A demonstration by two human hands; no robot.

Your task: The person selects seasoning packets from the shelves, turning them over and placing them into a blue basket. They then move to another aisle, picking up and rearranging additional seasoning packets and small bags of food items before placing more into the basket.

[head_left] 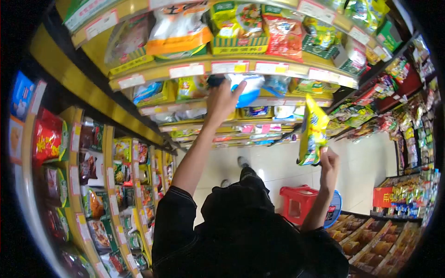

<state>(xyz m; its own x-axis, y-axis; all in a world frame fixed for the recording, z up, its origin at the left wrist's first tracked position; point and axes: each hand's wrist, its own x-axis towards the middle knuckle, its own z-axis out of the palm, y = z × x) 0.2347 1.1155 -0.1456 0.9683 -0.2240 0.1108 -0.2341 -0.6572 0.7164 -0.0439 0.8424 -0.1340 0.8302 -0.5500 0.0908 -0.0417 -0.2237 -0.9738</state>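
My left hand reaches into a middle shelf in front of me. Its thumb and fingers are closed on a blue and white packet at the shelf's front, partly hidden by the hand. On the other side, my right hand pinches the lower end of a yellow and green plastic bag. That bag is upright and off the shelves, out over the floor. Beside the left hand, a yellow-green packet lies on the same shelf.
Above, a shelf edge with price tags carries bagged goods, including a red packet. More stocked shelves line the left. A red stool stands on the tiled floor near my right arm; snack racks stand further right.
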